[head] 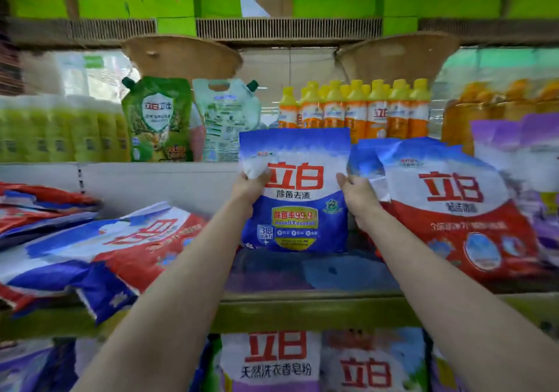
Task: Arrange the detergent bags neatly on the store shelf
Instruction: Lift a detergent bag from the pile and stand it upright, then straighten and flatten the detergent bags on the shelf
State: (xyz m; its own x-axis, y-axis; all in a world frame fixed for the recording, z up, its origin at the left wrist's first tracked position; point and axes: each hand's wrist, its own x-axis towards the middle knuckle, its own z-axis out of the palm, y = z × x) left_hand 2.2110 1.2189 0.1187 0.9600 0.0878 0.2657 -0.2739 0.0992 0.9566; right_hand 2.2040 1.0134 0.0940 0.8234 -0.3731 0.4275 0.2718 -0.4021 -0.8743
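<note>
Arrangement is judged partly done. At frame centre, the blue-and-white plastic detergent bag [295, 192] is held upright on the shelf [302, 307], gripped at both edges by left hand [249, 187] and right hand [358, 193], fingers curled. Red-and-white bags [127, 249] at lower left are left lying flat.

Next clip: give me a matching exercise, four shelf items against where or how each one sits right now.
Things:
1. blue bag
2. red bag
3. orange bottles
4. green pouch

Places or states:
A. upright on the upper shelf, left of centre
B. lined up in a row behind the blue bag, yellow caps
C. held upright by the left hand and the right hand
D. leaning on the shelf just right of the right hand

Pairs: 1-C, 2-D, 3-B, 4-A
</note>
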